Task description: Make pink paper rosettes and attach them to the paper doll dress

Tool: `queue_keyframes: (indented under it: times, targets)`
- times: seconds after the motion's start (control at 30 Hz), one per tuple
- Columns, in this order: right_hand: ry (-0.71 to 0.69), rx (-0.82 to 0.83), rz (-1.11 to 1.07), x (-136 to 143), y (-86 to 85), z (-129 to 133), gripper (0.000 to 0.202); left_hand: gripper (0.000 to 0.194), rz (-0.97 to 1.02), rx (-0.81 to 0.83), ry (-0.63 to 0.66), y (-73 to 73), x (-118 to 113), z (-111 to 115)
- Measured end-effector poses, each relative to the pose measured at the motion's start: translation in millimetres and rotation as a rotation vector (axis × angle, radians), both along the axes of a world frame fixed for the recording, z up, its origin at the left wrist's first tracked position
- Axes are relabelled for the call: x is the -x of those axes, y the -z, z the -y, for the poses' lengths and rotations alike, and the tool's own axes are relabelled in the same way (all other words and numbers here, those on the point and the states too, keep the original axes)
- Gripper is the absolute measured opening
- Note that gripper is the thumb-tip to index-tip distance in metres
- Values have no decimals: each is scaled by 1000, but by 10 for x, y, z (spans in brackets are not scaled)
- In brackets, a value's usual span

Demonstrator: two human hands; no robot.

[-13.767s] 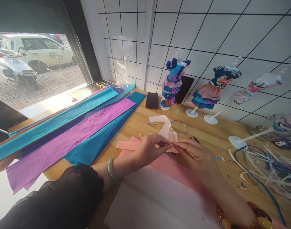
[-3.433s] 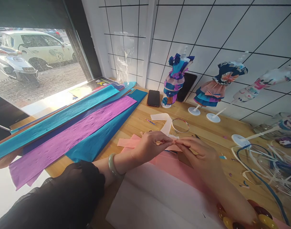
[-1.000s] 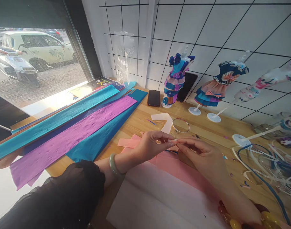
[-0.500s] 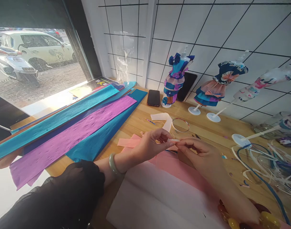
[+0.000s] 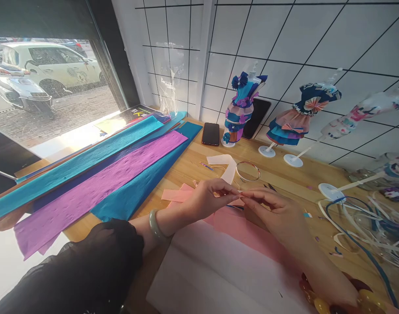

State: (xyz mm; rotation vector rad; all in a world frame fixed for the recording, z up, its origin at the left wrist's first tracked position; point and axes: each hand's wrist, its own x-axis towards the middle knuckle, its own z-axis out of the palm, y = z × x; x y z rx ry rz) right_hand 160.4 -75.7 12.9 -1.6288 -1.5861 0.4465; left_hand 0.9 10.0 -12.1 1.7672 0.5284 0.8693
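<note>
My left hand (image 5: 210, 196) and my right hand (image 5: 272, 208) meet fingertip to fingertip over the middle of the table. Between them they pinch a small pale pink strip (image 5: 240, 192), mostly hidden by the fingers; whether it is paper or fabric I cannot tell. Beneath the hands lie pink crepe paper (image 5: 232, 222) and a large white sheet (image 5: 212, 266). A short pink strip (image 5: 171, 195) rests beside my left wrist. Just beyond the fingers are a bent whitish ribbon (image 5: 231, 169) and a thin ring-shaped bangle (image 5: 248, 171).
Purple crepe paper (image 5: 114, 187) and teal crepe paper (image 5: 88, 161) stretch along the left. A phone (image 5: 211, 134), a blue-purple dressed mannequin (image 5: 239, 109) and a pink-skirted one (image 5: 293, 117) stand along the wall. Tangled ribbons (image 5: 369, 226) lie at right.
My fingertips have closed together over the pale strip, so less of it shows. The hands otherwise stay almost in place.
</note>
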Motion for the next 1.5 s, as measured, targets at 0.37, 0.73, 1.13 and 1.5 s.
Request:
queue_keyframes:
  times: [0.37,0.73,1.13,1.5]
  targets:
    - [-35,-57,147,-1,-7,-4,17,17,-48,-106,-42,-25,13,1]
    - [-128,-178,306,-41,46,9,22,17,-48,-199,-38,-34,30,-1]
    - [-140,-142,368,-50,45,-14,18,14,-76,-215,-59,-46,24,-3]
    - [-129,-155,357,-43,69,-19,16,14,-92,-279,-95,0,33,-15]
